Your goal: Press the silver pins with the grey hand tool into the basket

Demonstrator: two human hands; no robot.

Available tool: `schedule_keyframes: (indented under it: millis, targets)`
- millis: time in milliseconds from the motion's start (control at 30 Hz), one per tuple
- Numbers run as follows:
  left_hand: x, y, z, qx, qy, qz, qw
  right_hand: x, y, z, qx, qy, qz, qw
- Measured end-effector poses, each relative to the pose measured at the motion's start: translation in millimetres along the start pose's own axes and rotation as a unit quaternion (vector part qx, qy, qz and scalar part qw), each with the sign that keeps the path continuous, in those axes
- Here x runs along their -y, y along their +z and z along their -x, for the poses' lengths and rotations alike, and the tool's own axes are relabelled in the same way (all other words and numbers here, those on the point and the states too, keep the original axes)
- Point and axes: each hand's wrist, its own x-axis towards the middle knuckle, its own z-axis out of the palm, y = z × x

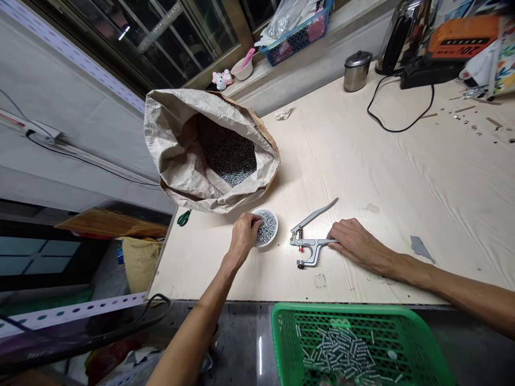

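My left hand point(244, 236) reaches into a small white bowl point(272, 234) filled with little metal pieces, its fingers curled down among them. My right hand point(349, 239) rests on the table with its fingers closed over the lower handle of grey hand pliers point(308, 241), which lie flat with the jaws toward the bowl. A big paper sack point(177, 145) of the same metal pieces stands open just behind the bowl.
A green plastic basket point(289, 321) holding metal pieces sits below the table's near edge. Green-handled scissors point(184, 217) lie at the left edge. A metal canister point(357, 69), a kettle point(402, 35), a black cord point(396, 126) and small loose parts are at the far right.
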Motion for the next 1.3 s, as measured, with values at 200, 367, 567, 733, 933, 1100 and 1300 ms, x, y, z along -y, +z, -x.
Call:
schedule_keyframes:
  millis: [200,367,567,733,933,1100,1300]
  targets:
    - [1.4,-8.6,1.3,-0.021,-0.067,0.122,0.99,-2.7,4.0,-0.2,-0.006,-0.002,0.012,1.0]
    - [-16.0,-17.5,24.5,-0.033,-0.164,0.411,0.896,6.9,-4.3,-0.7,-0.009,-0.007,0.026,1.0]
    - [-64.3,1.4,69.1,-0.007,-0.152,0.512,0.846,46.4,-17.2,-22.0,-0.04,0.009,-0.06,0.997]
    - [-86.9,20.3,83.5,-0.018,-0.147,0.516,0.844,62.5,-16.7,-41.2,-0.028,0.054,-0.214,0.975]
    - [-85.9,38.5,87.6,0.015,-0.195,0.541,0.818,65.5,-3.9,-37.3,-0.051,0.122,-0.195,0.972]
    - [-81.0,40.6,95.2,0.016,-0.166,0.469,0.867,71.2,4.4,-31.7,-0.063,0.103,-0.076,0.99]
    - [-66.4,37.9,95.3,-0.014,-0.152,0.33,0.931,63.4,-3.8,-22.4,-0.035,0.035,0.057,0.997]
